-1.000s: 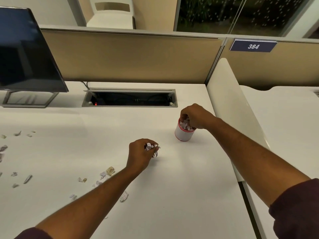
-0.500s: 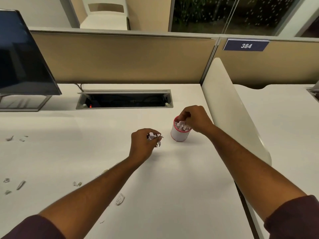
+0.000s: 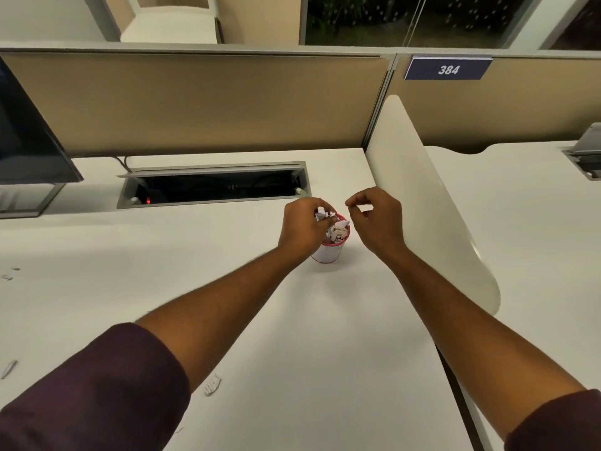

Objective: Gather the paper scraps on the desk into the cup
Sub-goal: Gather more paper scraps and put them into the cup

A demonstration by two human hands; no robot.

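A small white cup (image 3: pixel 329 253) with a red rim stands on the white desk (image 3: pixel 325 353), heaped with paper scraps (image 3: pixel 338 232). My left hand (image 3: pixel 304 227) hovers over the cup's left rim, shut on a bunch of white scraps (image 3: pixel 322 214). Just right of the cup, my right hand (image 3: pixel 377 219) is raised with loosely curled fingers that hold nothing. Loose scraps lie on the desk: one (image 3: pixel 213 384) under my left forearm and a few (image 3: pixel 8 368) at the far left edge.
A dark monitor (image 3: pixel 29 138) stands at the back left. An open cable tray (image 3: pixel 214 187) is sunk into the desk behind the cup. A white curved divider (image 3: pixel 429 203) borders the desk on the right, and a tan partition (image 3: pixel 195 102) runs along the back.
My left hand has carried its scraps right, from the open desk to the cup's rim. My right hand has lifted out of the cup and moved off to the right.
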